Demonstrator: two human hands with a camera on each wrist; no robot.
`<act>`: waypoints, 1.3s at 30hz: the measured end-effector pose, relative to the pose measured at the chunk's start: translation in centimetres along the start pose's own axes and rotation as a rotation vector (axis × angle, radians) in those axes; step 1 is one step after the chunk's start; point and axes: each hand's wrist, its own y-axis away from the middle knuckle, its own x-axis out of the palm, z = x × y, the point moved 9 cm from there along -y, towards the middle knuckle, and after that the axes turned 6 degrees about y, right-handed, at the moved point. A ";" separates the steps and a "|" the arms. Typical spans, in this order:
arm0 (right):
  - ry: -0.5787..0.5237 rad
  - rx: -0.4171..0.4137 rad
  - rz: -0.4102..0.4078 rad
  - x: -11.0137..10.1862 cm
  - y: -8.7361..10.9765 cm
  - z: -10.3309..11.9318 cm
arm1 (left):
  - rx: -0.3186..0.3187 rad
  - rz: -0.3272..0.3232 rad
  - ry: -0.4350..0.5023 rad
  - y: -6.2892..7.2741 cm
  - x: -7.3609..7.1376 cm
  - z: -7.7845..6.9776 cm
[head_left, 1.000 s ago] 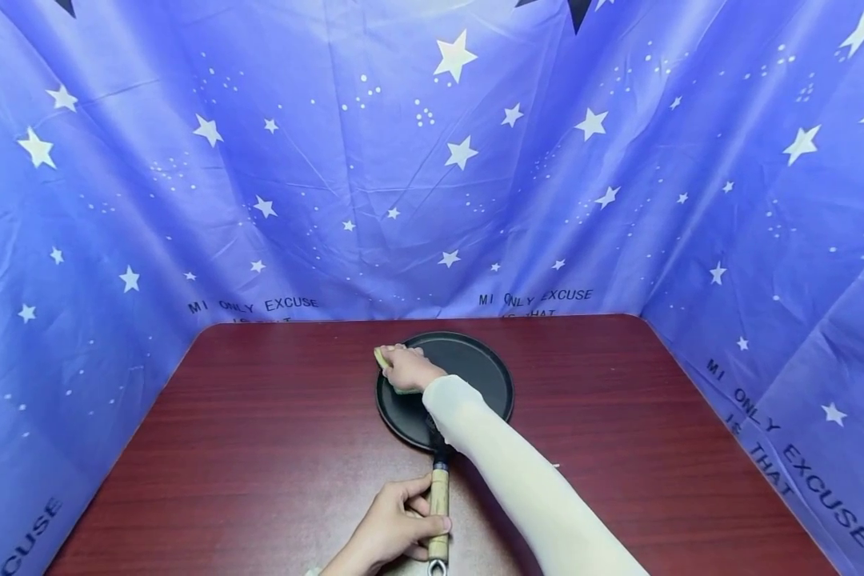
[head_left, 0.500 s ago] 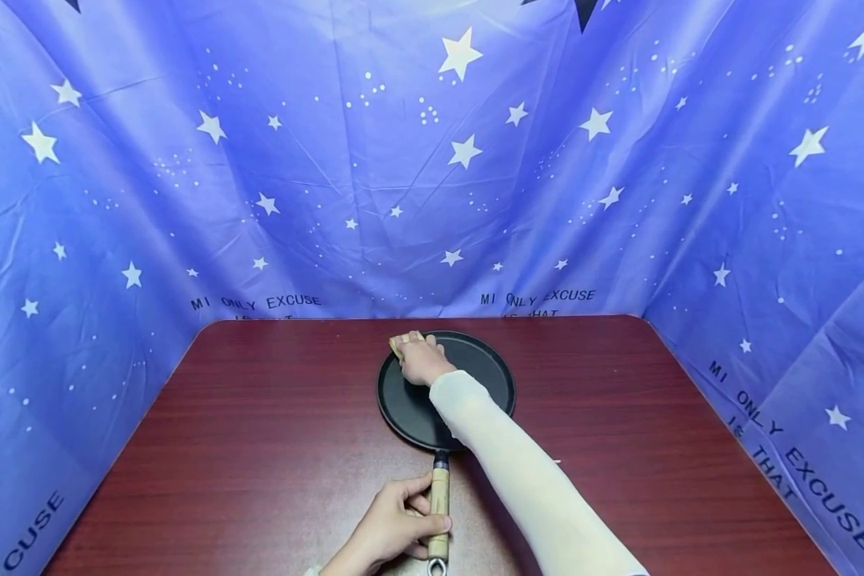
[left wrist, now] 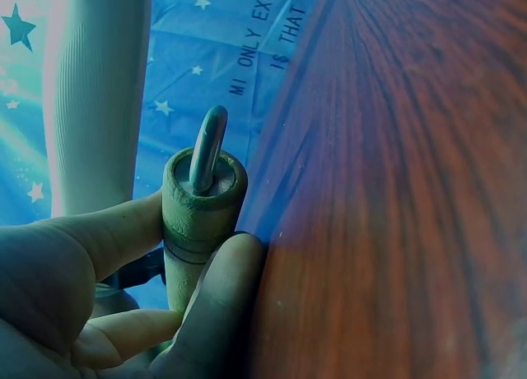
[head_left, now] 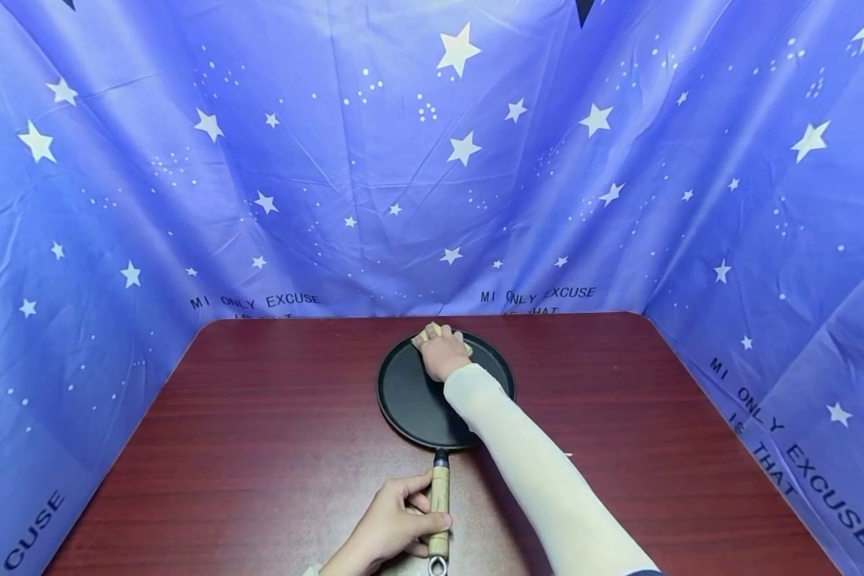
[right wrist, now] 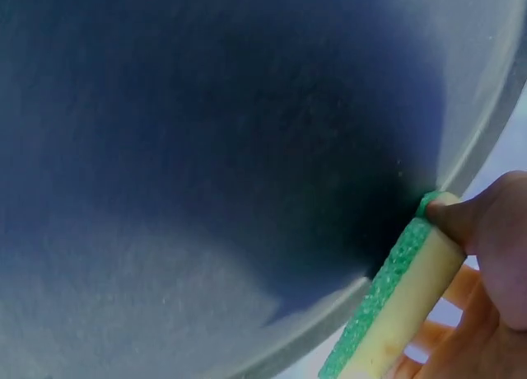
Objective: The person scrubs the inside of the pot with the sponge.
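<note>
A round black flat pan (head_left: 425, 408) lies on the table, its wooden handle (head_left: 439, 500) pointing toward me. My left hand (head_left: 396, 520) grips that handle between thumb and fingers, close to the metal hanging loop (left wrist: 210, 152) at its end. At the far rim of the pan, my right hand (head_left: 444, 356) holds a sponge with a pale yellow body and a green scouring side. In the right wrist view the sponge (right wrist: 403, 301) has its green side toward the pan, at the raised rim, with the thumb on one end. The right palm hides part of the sponge in the head view.
The dark red wooden table (head_left: 259, 432) has rounded far corners. A blue curtain (head_left: 374, 160) with white stars and lettering hangs round its back and sides. A small white bit (head_left: 568, 454) lies right of the pan, beside the right sleeve (head_left: 540, 472).
My right hand has moved the sponge from the pan's left edge along the rim to the far edge, away and to the right. The left hand and the pan stay in place.
</note>
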 end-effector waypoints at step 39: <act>0.298 0.021 0.032 0.3 4.8 -6.5 | 0.020 -0.005 -0.033 0.1 0.1 -0.5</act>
